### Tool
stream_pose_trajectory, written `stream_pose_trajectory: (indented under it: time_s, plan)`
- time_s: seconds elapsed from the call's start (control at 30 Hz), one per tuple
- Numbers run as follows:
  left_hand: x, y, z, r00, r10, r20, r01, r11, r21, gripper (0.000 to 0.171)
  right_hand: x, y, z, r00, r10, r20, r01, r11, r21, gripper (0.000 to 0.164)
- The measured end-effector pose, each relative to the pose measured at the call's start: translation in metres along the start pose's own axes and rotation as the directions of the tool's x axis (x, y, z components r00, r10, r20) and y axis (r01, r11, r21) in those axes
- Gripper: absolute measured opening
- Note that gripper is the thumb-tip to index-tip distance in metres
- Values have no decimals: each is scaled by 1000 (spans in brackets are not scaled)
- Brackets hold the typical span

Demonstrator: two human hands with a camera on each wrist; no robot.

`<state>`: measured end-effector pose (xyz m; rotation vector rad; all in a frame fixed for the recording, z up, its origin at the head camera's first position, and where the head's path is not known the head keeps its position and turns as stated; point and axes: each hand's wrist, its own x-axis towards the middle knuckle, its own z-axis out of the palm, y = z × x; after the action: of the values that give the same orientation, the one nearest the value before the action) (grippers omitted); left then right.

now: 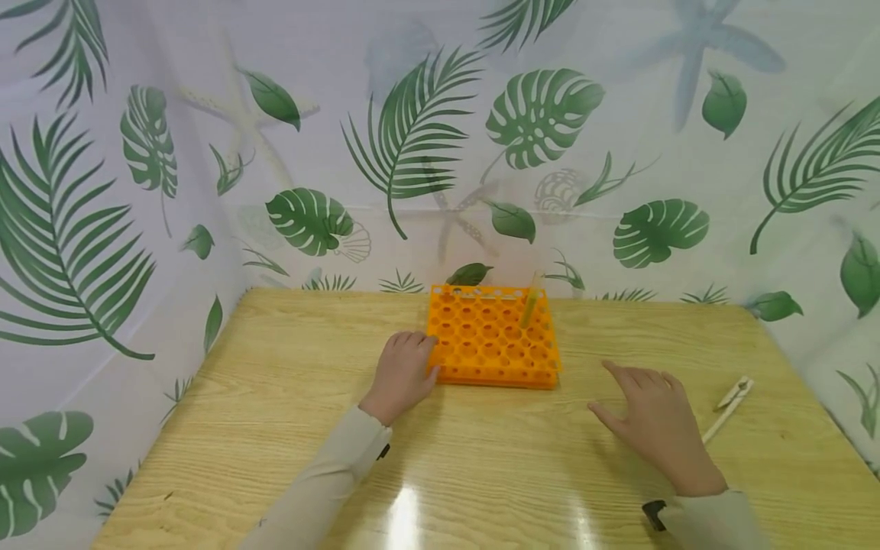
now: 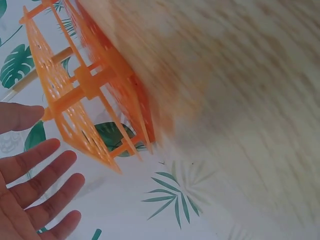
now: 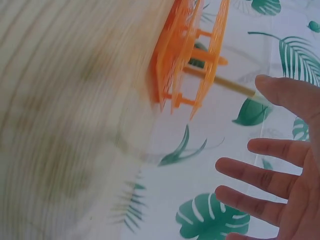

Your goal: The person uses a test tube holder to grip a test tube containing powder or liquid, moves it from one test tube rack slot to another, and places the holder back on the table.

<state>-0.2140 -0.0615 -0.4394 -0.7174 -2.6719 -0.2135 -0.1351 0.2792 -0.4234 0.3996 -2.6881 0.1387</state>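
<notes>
The leaf-printed backdrop (image 1: 440, 137) walls in the scene on three sides, so everything stands out against it, and the wooden tabletop (image 1: 275, 428) in front of it carries the rest. The landmark is the orange test-tube rack (image 1: 491, 336), set flat toward the far middle of the tabletop, within easy reach of both arms. One test tube (image 1: 530, 304) with yellowish liquid leans in a hole near the rack's far right corner; the honeycomb of holes keeps it from tipping over. The left hand (image 1: 402, 370) lies against the rack's near left corner, and in the head view its fingers look bent against the edge, likely to steady the light rack, while the left wrist view shows them spread and holding nothing, so a true grip cannot be confirmed. The right hand (image 1: 653, 424) hovers low over the tabletop to the right of the rack and nearer the person, apart from it, fingers straight, spread and empty. Farther right of the rack lies a wooden test-tube clamp (image 1: 729, 405), untouched, just beyond the right hand.
</notes>
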Motion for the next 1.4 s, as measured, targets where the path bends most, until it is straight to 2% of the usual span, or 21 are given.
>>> stream_pose_trajectory:
  time_s: [0.2,0.43,0.5,0.6,0.7,0.87,1.07,1.2,1.4]
  plan:
    - [3,-2,7,999,41,18,-41,999,-33,27,-9,25,-5,998,56,37,-55,998,-28,63]
    - [4,-2,9,998,67,-7,-67,998,14,23,-23,53,-10,989,121,84,-117,992,-56,62]
    - [4,-2,9,998,68,-19,-67,997,34,22,-27,60,-12,981,150,121,-144,988,-55,62]
    - [4,-2,9,997,68,-26,-66,995,68,22,-33,73,-14,962,185,202,-178,983,-53,66]
    - [4,-2,9,997,68,-26,-65,994,85,23,-38,86,-14,931,225,286,-220,974,-49,71]
    - [4,-1,10,998,62,-27,-60,996,73,22,-45,108,-10,881,275,385,-269,961,-71,71]
    - [3,-1,11,999,47,-10,-47,998,48,24,-47,126,-9,821,292,491,-299,952,-66,67]
    - [2,0,11,999,37,-8,-37,999,27,24,-46,128,-7,801,302,517,-319,946,-58,64]
    - [2,1,10,1000,23,-6,-23,999,29,24,-46,133,-1,794,309,525,-333,942,-50,67]
